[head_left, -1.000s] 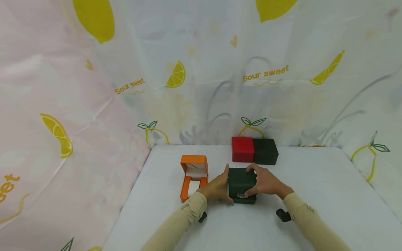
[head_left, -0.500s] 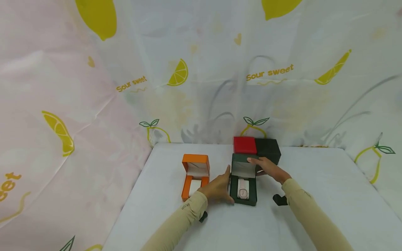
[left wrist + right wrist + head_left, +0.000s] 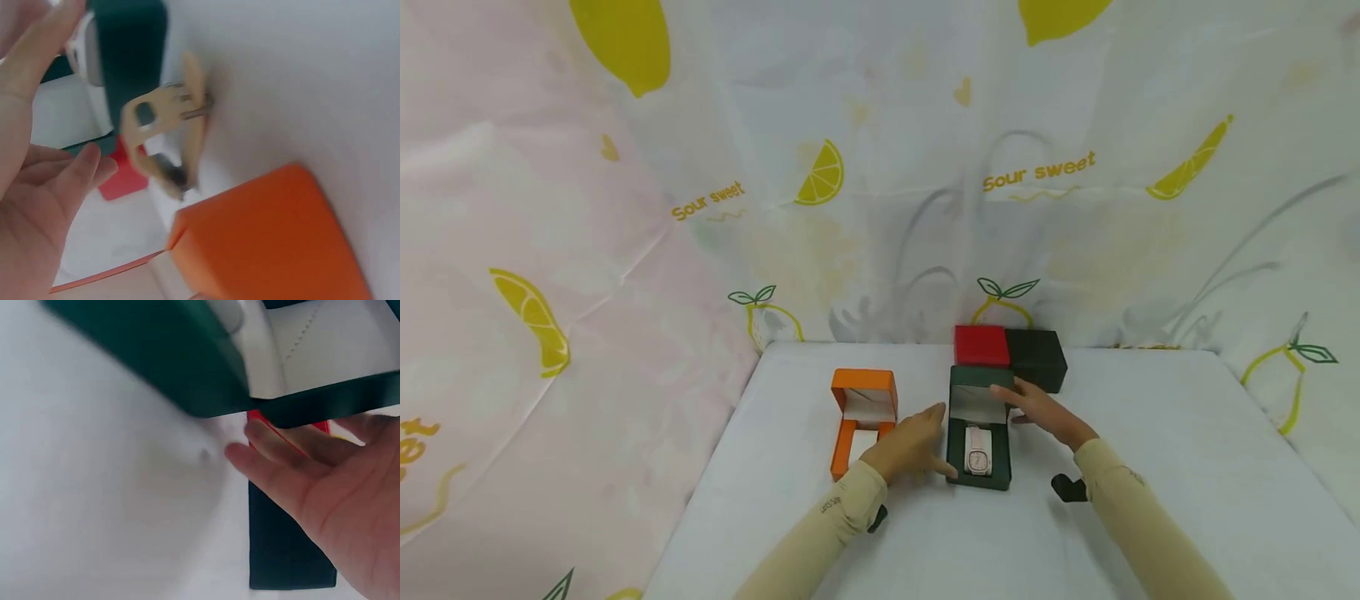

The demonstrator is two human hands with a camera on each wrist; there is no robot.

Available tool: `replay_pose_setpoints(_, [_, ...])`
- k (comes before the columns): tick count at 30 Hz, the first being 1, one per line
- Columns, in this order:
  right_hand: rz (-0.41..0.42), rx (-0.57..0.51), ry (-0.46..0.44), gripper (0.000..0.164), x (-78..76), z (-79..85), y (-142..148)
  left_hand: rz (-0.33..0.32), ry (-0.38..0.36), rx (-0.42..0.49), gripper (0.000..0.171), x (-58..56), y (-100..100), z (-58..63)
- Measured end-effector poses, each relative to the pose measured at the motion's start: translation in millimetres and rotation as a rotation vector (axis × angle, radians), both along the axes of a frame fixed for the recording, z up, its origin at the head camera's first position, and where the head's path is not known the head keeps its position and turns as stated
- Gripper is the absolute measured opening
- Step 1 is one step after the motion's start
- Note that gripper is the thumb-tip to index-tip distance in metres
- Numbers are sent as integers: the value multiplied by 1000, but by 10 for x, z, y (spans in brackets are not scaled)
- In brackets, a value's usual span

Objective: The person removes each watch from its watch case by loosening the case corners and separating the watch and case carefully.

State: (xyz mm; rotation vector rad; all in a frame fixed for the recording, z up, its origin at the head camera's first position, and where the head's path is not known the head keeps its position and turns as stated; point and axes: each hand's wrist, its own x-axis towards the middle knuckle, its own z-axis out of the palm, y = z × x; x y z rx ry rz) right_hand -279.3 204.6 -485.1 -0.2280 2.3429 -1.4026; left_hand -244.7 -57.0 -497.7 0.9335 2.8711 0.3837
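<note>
A dark green watch box [image 3: 981,377] stands with its lid raised. Inside its base, a watch [image 3: 977,460] with a pale strap and squarish face sits on the cushion. My left hand [image 3: 910,446] is at the box's left side, thumb near the front corner and fingers extended. My right hand [image 3: 1047,412] is at the right edge of the lid, one fingertip overlapping its pale inner side; in the right wrist view its fingers [image 3: 275,472] are loosely extended. A tan, clip-like object [image 3: 165,109] with a metal pin lies between the green box and the orange box [image 3: 269,231].
The orange box [image 3: 863,380], lid up, has a white cushion [image 3: 863,442] inside. Behind the green box, a red box [image 3: 981,346] and a black box [image 3: 1037,360] stand side by side near the back edge of the white table [image 3: 1120,400]. A patterned sheet [image 3: 880,250] hangs behind.
The green box's lid has gone from closed to raised, exposing the watch. My right hand moved back with the lid. My left hand has drawn slightly away to the left.
</note>
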Motion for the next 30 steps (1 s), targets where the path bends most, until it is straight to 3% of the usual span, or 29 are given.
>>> replay_pose_setpoints(4, [4, 115, 80, 100, 105, -128, 6, -73, 125, 34, 51, 50, -10, 119])
replay_pose_setpoints(7, [-24, 144, 113, 104, 138, -229, 3, -175, 211, 63, 33, 46, 42, 142])
replay_pose_setpoints(9, [-43, 140, 128, 104, 144, -283, 0, -217, 237, 64, 36, 23, 101, 126])
replay_pose_setpoints(11, [-49, 134, 138, 103, 152, -325, -3, -223, 211, 42, 42, -1, 156, 102])
replay_pose_setpoints(17, [-42, 108, 146, 102, 162, -403, -22, -154, 30, -5, 51, -92, 229, 30])
replay_pose_setpoints(24, [-7, 119, 193, 95, 188, -423, -11, -180, -37, 20, 61, -139, 248, -7])
replay_pose_setpoints(30, [-8, 101, 195, 92, 212, -417, -13, -120, -87, -22, 67, -134, 321, 16])
